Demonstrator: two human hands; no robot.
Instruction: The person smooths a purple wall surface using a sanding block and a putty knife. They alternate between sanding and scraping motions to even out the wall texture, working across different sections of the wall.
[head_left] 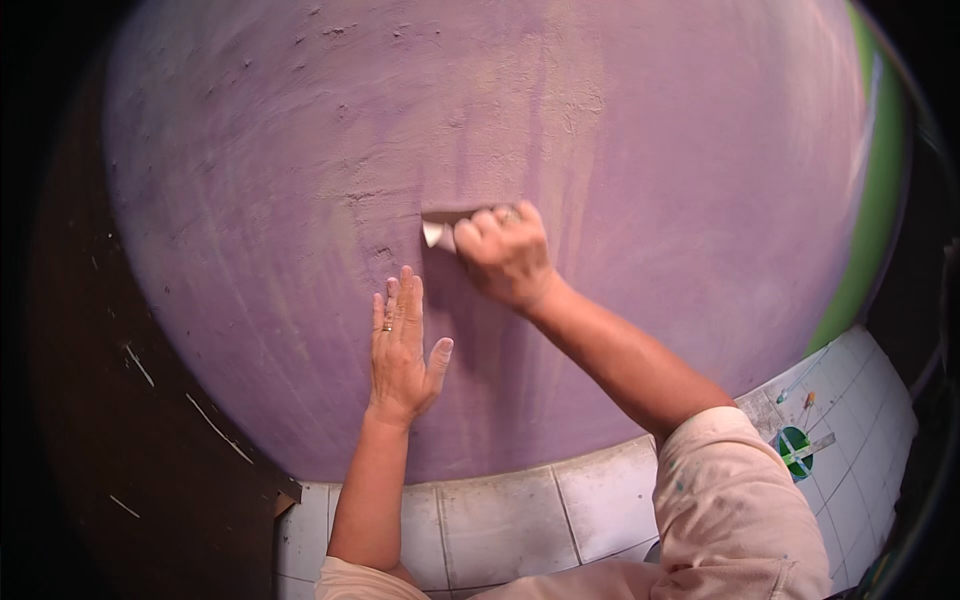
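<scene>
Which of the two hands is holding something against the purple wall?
The right hand: it grips a small pale folded sheet against the purple wall. The left hand lies flat and empty.

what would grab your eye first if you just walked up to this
The big purple wall fills nearly the whole view, its surface rough and streaked. At its middle the right hand presses a small pale folded sheet against it, while the left hand lies flat on the wall just below. White floor tiles run along the bottom.
</scene>
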